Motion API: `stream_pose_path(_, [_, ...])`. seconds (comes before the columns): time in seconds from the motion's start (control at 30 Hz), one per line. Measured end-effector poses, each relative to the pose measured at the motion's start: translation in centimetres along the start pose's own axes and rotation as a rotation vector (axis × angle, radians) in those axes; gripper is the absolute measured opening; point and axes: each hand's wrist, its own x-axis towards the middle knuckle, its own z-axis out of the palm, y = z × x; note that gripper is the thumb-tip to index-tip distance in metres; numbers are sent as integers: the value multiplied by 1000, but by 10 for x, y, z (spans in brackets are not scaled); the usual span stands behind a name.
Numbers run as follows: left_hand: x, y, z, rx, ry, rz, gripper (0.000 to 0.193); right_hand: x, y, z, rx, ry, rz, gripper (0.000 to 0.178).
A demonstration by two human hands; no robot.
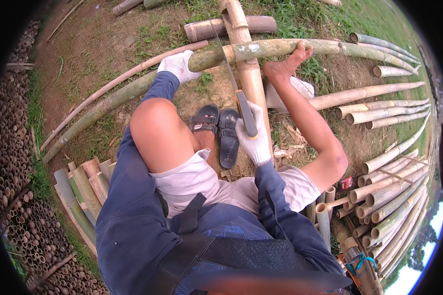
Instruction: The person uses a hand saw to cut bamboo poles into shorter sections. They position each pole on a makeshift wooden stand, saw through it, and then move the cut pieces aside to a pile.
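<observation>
A long green-brown bamboo pole (275,47) runs crosswise over a thicker pale bamboo post (251,81). My left hand (178,67), in a white knit glove, is closed on the pole left of the post. In my gloved right hand (254,135) is the dark handle, with orange-yellow trim, of a handsaw (243,105). Its thin blade points away from me and crosses the pole just left of the post, between my left hand and the post. Whether the teeth have cut into the bamboo cannot be made out. My bare right foot (293,60) presses on the pole right of the post.
A short brown bamboo piece (202,30) lies across behind the post. Black sandals (228,137) are on the ground between my legs, my left foot in one. Cut bamboo poles (394,184) lie at right, bamboo pieces (86,184) at lower left, and stacked bamboo (29,231) at far left.
</observation>
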Motion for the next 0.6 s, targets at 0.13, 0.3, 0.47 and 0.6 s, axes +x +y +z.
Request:
stream_pose_path(0.13, [-7,2,-1,87,117,32,75,106,31,60,63,109,-196,54])
stream_pose_path(0.3, [-3,-5,3,29,48,53,77,-61,15,-10,-88,12,-68,60])
stream_pose_path(0.47, [4,-10,7,-8,-61,24,78,-181,-32,-80,-163,-141,83,62])
stream_pose_path(0.6, [-4,-7,5,6,64,45,71,-42,-2,-15,-112,-27,-105,58])
